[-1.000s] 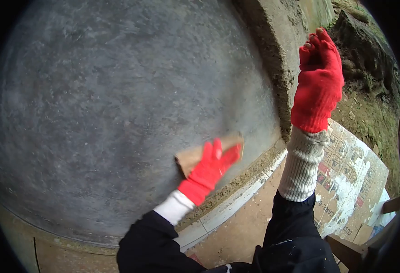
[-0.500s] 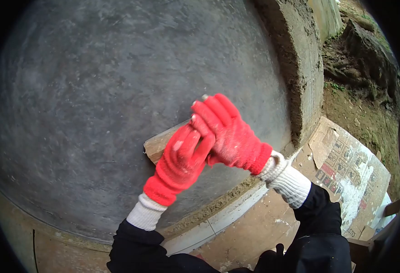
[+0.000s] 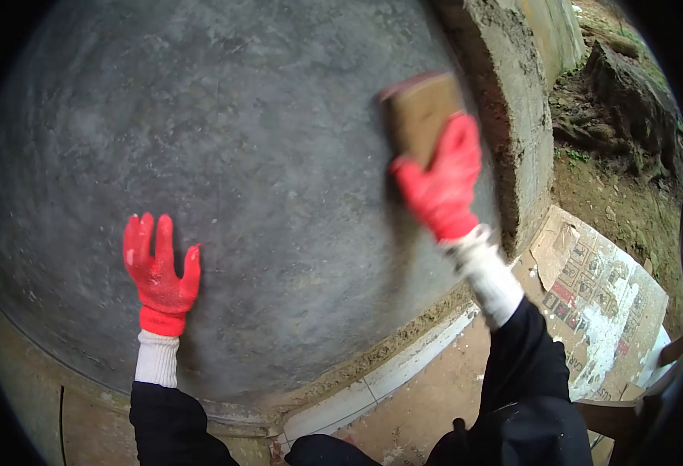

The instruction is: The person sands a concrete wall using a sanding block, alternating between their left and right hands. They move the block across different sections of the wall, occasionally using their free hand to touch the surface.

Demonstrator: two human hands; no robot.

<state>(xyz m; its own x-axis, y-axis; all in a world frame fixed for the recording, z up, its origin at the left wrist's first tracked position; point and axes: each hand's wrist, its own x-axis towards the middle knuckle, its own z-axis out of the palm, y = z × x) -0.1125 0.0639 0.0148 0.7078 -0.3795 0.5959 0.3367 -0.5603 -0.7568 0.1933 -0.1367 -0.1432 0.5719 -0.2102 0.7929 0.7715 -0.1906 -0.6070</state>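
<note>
A smooth grey plastered wall [image 3: 264, 132] fills most of the view. My left hand [image 3: 157, 268], in a red glove, lies flat on the wall at lower left with fingers spread, holding nothing. My right hand [image 3: 441, 182], also red-gloved, presses a brown rectangular block [image 3: 421, 110] against the wall near its upper right edge; the block is blurred by motion.
A rough concrete wall end [image 3: 520, 116] borders the grey surface on the right. A white strip [image 3: 388, 365] runs along the wall's base. Paint-stained flattened cardboard [image 3: 598, 303] covers the ground at lower right, with soil and rocks [image 3: 629, 101] beyond.
The block passed from my left hand to my right, which swept it up and right along the wall. My left hand moved down-left and now rests flat on the wall.
</note>
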